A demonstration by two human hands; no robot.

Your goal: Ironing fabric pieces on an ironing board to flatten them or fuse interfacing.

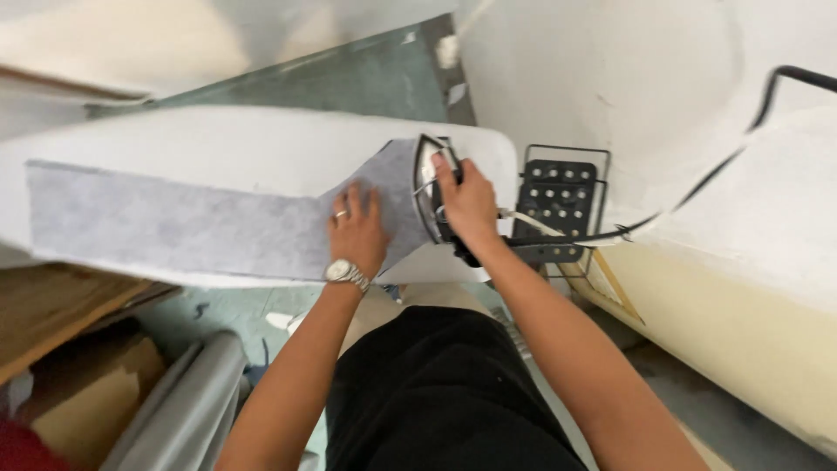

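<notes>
A long grey fabric piece (174, 227) lies along a white ironing board (218, 144). My left hand (356, 228), with a ring and a silver wristwatch, rests flat on the fabric with fingers spread, pressing it down. My right hand (469, 205) grips the handle of an iron (427, 187), which sits on the fabric's wider right end near the board's rounded tip. The iron's cord (697, 187) runs off to the right and up.
A black perforated iron rest (558, 196) hangs off the board's right end. A white and cream wall (741, 288) stands at right. Wood boards and cardboard (61, 366) lie lower left beside a grey rolled thing (187, 410). The floor is green-grey.
</notes>
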